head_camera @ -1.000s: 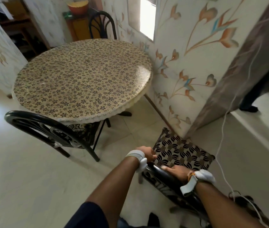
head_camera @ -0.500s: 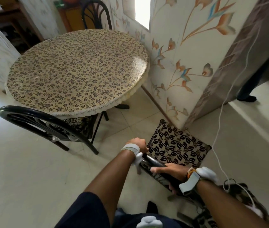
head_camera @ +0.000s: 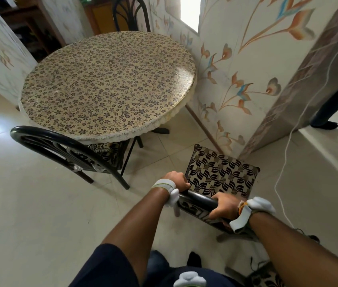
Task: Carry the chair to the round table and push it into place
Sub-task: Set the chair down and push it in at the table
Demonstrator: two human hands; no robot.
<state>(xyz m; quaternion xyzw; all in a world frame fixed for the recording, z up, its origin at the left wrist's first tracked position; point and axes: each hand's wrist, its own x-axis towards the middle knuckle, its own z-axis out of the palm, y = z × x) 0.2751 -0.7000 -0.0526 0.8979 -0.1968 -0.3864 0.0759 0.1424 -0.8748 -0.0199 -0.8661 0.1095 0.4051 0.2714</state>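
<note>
A black metal chair with a patterned seat cushion [head_camera: 222,172] stands on the floor below the round table [head_camera: 110,83], which wears a floral cloth. My left hand [head_camera: 176,180] grips the left end of the chair's curved top rail. My right hand [head_camera: 224,205] is wrapped over the same rail further right. The seat points toward the painted wall and the table's right edge, with a gap of floor between chair and table. The chair's legs are mostly hidden by my arms.
A second black chair [head_camera: 64,150] is tucked under the table's near left edge, and a third [head_camera: 131,13] stands behind the table. The painted wall [head_camera: 246,69] is on the right. A white cable [head_camera: 286,162] hangs by the doorway, where a person's leg [head_camera: 327,112] stands.
The view has moved closer to the table and shifted. The chair has come forward with both hands staying on its top rail.
</note>
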